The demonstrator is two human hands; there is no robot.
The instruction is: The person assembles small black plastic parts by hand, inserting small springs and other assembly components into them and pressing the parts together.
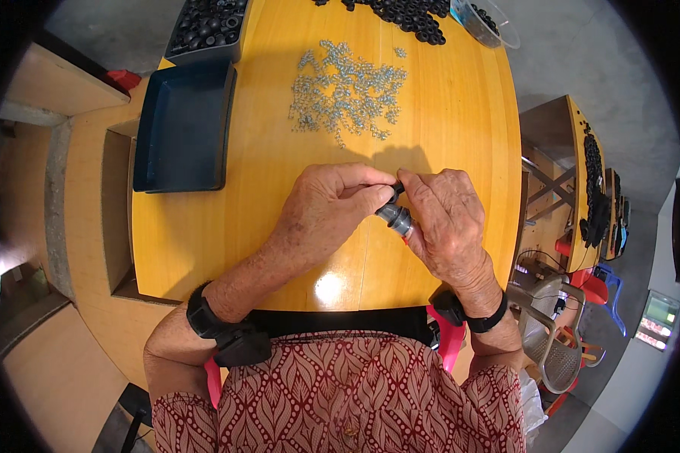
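Over the near middle of the table, my left hand (321,211) pinches a small black part (394,193) between thumb and index finger. Meeting it from the other side, my right hand (449,219) has its fingertips against the same part. A short grey cylindrical piece with dark bands (395,219) and a bit of red at its lower end sits under my right palm, held by that hand. Fingers cover much of the black part, so its full shape is hidden. Beyond my hands, many tiny shiny silvery pieces (347,87) lie spread on the wooden table (264,257).
At the left stands a dark blue tray (181,128), with a grey bin (204,53) of black round parts behind it. Black rings (423,26) are heaped at the far edge beside a clear plastic tub (491,34). A metal chair (559,355) stands at the right.
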